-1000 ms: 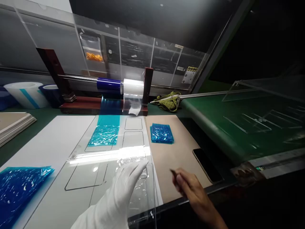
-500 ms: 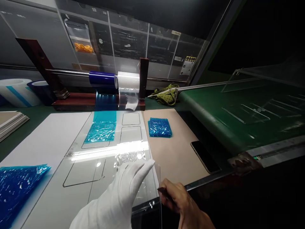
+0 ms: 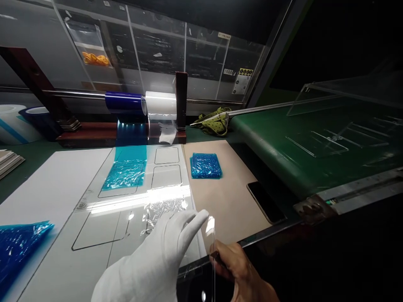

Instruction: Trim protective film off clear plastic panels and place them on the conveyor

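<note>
My left hand (image 3: 163,256), in a white glove, lies flat with fingers spread on a crinkled clear film (image 3: 163,206). The film rests on a clear template sheet (image 3: 94,209) marked with rectangular outlines. My bare right hand (image 3: 234,270) is at the table's near edge, pinching the lower edge of a small clear pane (image 3: 210,228). The pane stands nearly upright, just right of my gloved fingertips. A blue film piece (image 3: 126,174) lies on the template farther back.
A stack of blue film pieces (image 3: 205,165) sits on a brown board (image 3: 229,197), with a dark phone (image 3: 266,202) at its right. Blue and white rolls (image 3: 141,102) hang on a rod behind. Green conveyor (image 3: 283,142) at right, blue film (image 3: 19,243) at left.
My right hand moved left and nearer, from above the brown board to the table edge, and took hold of the clear pane, which now stands tilted up. The view shifted right.
</note>
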The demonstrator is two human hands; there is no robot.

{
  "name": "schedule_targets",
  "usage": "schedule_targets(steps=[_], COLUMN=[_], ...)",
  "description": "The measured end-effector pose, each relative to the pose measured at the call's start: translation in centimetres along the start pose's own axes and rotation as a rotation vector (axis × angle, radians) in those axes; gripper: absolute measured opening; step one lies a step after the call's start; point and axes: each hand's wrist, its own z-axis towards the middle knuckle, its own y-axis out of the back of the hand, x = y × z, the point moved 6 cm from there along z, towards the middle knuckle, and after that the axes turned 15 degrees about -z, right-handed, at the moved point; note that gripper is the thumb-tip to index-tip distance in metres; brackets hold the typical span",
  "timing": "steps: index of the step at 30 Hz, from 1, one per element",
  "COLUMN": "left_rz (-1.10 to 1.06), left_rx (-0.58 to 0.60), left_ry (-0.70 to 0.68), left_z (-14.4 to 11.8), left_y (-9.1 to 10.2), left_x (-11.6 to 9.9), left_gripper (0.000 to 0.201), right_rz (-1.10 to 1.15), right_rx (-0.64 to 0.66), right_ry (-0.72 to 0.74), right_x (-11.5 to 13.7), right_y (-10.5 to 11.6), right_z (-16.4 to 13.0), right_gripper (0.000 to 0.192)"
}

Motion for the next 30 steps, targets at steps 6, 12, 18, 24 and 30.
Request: schedule_targets(steps=[6,12,18,24,30], left_rz=[0.0,-0.024,0.039,0.191,0.312], left_rx=[0.056,0.109,0.073,-0.072,-0.203], left_ry=[-0.103,-0.025,0.026,0.169,0.276], left_z=[0.8,1.9,2.3,2.6,2.3], left_y=[-0.5,-1.6,0.0,3.1,4.0], left_x=[0.0,0.3,-1.0,-2.1,-1.4], left_gripper=[0.107,0.094,0.122,0.108,0.1], right_rz=[0.055,0.017,0.011,-0.395,-0.738], right_rx=[-0.095,-0.051,-0.463,-0.645,-0.477], right_ry=[0.074,0.185,0.3,0.305,0.197], right_x=[-1.8,-3.0,-2.9,-5.1,-8.0], right_y=[0.6,-0.2,1.0,5.1,5.7], right_z=[-0.5,0.7,-0.5,1.1,9.0], right_gripper=[0.054,0.059,0.058,0.038,0.031])
